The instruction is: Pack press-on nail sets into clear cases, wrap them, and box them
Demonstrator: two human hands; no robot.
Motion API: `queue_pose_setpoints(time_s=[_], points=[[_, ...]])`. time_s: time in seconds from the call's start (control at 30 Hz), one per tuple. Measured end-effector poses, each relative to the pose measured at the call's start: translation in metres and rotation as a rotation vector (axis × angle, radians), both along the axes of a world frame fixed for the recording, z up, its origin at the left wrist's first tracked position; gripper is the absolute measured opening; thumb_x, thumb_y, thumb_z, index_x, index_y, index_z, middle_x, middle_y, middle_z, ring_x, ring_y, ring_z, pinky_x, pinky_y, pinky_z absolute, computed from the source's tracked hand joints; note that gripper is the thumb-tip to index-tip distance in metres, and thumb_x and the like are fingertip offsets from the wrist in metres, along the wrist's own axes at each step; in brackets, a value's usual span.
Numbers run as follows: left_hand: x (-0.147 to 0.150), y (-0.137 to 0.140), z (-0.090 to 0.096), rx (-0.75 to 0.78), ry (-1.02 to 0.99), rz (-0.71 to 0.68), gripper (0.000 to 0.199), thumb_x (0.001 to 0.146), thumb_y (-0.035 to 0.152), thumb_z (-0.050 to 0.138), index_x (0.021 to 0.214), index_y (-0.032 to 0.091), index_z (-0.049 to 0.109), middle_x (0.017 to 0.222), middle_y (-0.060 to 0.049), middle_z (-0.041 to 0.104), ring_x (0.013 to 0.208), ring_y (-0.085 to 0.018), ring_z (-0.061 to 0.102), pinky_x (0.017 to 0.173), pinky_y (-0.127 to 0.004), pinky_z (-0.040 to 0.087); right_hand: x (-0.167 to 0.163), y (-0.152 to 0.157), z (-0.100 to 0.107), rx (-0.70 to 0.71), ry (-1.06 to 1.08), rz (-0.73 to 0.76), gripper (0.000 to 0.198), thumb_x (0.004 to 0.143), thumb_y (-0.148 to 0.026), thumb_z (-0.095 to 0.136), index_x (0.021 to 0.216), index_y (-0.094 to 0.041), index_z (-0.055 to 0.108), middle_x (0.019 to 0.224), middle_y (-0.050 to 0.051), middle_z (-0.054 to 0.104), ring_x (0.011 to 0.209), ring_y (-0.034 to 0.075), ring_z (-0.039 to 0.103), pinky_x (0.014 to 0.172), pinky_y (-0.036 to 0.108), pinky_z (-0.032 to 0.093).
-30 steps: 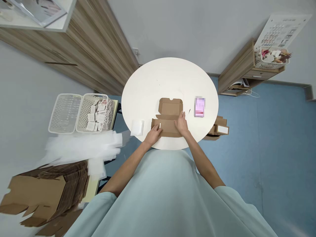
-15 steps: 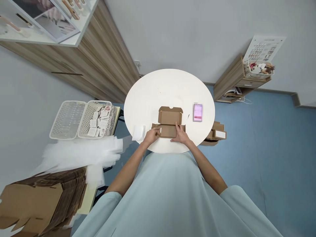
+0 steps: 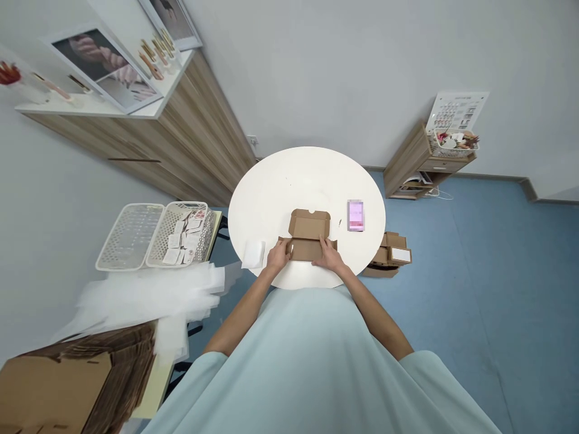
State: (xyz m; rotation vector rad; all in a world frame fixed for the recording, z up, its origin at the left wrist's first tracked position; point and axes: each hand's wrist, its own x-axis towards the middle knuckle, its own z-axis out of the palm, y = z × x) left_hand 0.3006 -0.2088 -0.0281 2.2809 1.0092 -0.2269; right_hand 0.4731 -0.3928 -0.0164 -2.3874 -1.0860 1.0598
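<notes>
A brown cardboard box (image 3: 309, 226) lies on the white oval table (image 3: 271, 181), its lid flap laid back toward the far side. My left hand (image 3: 278, 255) grips the box's left end, fingers curled over the side flap. At the other end my right hand (image 3: 329, 255) holds the front and right wall, thumb over the edge. A white packet (image 3: 253, 254) rests left of my left hand. To the right of the box lies a phone-like device with a blurred pink screen (image 3: 356, 216).
On the left stand an open white basket (image 3: 205, 238) with cards, a pile of white foam sleeves (image 3: 149, 295) and stacked flat cardboard (image 3: 54, 386). Folded boxes (image 3: 384, 256) sit low to the table's right. A wooden cabinet (image 3: 199, 132) and small shelf (image 3: 407, 163) flank the wall.
The camera view has tilted up, so the table and basket sit lower in the picture. Both hands stay on the box; my left fingers have shifted slightly at its left end.
</notes>
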Motion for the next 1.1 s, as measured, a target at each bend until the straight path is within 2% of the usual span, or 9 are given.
queue_pose_setpoints(time_s=[0.13, 0.33, 0.4, 0.53, 0.63, 0.7, 0.8, 0.93, 1.1], points=[[0.003, -0.001, 0.000, 0.059, 0.066, -0.120, 0.048, 0.093, 0.015, 0.059, 0.139, 0.029, 0.059, 0.122, -0.008, 0.068, 0.106, -0.028, 0.070, 0.088, -0.036, 0.052, 0.000, 0.000, 0.002, -0.005, -0.012, 0.006, 0.128, 0.079, -0.044, 0.089, 0.172, -0.030, 0.004, 0.171, 0.020, 0.026, 0.139, 0.037, 0.057, 0.097, 0.039, 0.055], [-0.005, -0.003, 0.005, 0.082, -0.015, -0.173, 0.050, 0.095, 0.010, 0.050, 0.141, 0.028, 0.059, 0.117, -0.009, 0.066, 0.110, -0.027, 0.067, 0.090, -0.035, 0.052, 0.002, 0.001, 0.004, -0.017, -0.037, 0.030, 0.126, 0.079, -0.045, 0.089, 0.172, -0.029, 0.006, 0.171, 0.020, 0.027, 0.142, 0.037, 0.054, 0.100, 0.040, 0.053], [-0.010, -0.004, 0.006, 0.135, -0.065, -0.091, 0.050, 0.096, 0.011, 0.049, 0.143, 0.026, 0.057, 0.125, -0.011, 0.063, 0.117, -0.028, 0.064, 0.092, -0.036, 0.052, 0.002, 0.002, 0.004, -0.026, -0.047, 0.033, 0.125, 0.079, -0.045, 0.089, 0.172, -0.029, 0.006, 0.171, 0.020, 0.027, 0.142, 0.037, 0.054, 0.100, 0.040, 0.053], [-0.017, -0.005, 0.006, 0.197, -0.032, 0.195, 0.045, 0.095, 0.023, 0.062, 0.139, 0.017, 0.054, 0.134, -0.018, 0.057, 0.125, -0.033, 0.059, 0.098, -0.042, 0.052, 0.001, 0.004, 0.005, -0.035, -0.064, 0.029, 0.124, 0.079, -0.045, 0.088, 0.172, -0.028, 0.008, 0.169, 0.020, 0.031, 0.142, 0.037, 0.054, 0.098, 0.039, 0.054], [-0.019, -0.006, 0.006, 0.129, -0.012, 0.272, 0.036, 0.095, 0.025, 0.064, 0.129, 0.017, 0.056, 0.130, -0.016, 0.060, 0.122, -0.031, 0.062, 0.103, -0.042, 0.051, 0.000, 0.003, 0.006, -0.026, -0.061, 0.016, 0.123, 0.079, -0.045, 0.088, 0.172, -0.027, 0.009, 0.168, 0.020, 0.032, 0.140, 0.037, 0.056, 0.097, 0.040, 0.055], [-0.020, -0.006, 0.007, 0.137, -0.020, 0.316, 0.039, 0.095, 0.027, 0.066, 0.130, 0.016, 0.055, 0.134, -0.018, 0.060, 0.126, -0.032, 0.061, 0.104, -0.042, 0.050, -0.001, 0.002, 0.006, -0.019, -0.056, 0.008, 0.124, 0.079, -0.046, 0.089, 0.172, -0.027, 0.009, 0.168, 0.021, 0.032, 0.138, 0.038, 0.058, 0.097, 0.041, 0.055], [-0.021, -0.006, 0.011, 0.147, -0.016, 0.327, 0.030, 0.096, 0.031, 0.064, 0.122, 0.016, 0.060, 0.132, -0.020, 0.063, 0.126, -0.034, 0.062, 0.104, -0.043, 0.049, -0.001, 0.001, 0.004, -0.013, -0.050, 0.006, 0.125, 0.078, -0.045, 0.089, 0.172, -0.028, 0.009, 0.169, 0.021, 0.031, 0.139, 0.038, 0.056, 0.098, 0.041, 0.054], [-0.021, -0.008, 0.017, 0.075, -0.066, 0.248, 0.013, 0.099, 0.027, 0.055, 0.104, 0.021, 0.065, 0.115, -0.012, 0.073, 0.109, -0.028, 0.071, 0.097, -0.038, 0.051, 0.000, 0.002, 0.002, -0.002, -0.044, 0.012, 0.127, 0.077, -0.045, 0.091, 0.172, -0.029, 0.008, 0.169, 0.022, 0.030, 0.141, 0.038, 0.055, 0.101, 0.042, 0.053], [-0.013, -0.020, 0.024, -0.003, -0.088, 0.246, 0.015, 0.096, 0.029, 0.061, 0.109, 0.022, 0.064, 0.108, -0.009, 0.078, 0.107, -0.027, 0.073, 0.090, -0.036, 0.052, 0.001, 0.006, 0.000, -0.012, -0.074, 0.012, 0.131, 0.072, -0.045, 0.094, 0.172, -0.029, 0.009, 0.168, 0.022, 0.031, 0.140, 0.040, 0.055, 0.101, 0.043, 0.054]])
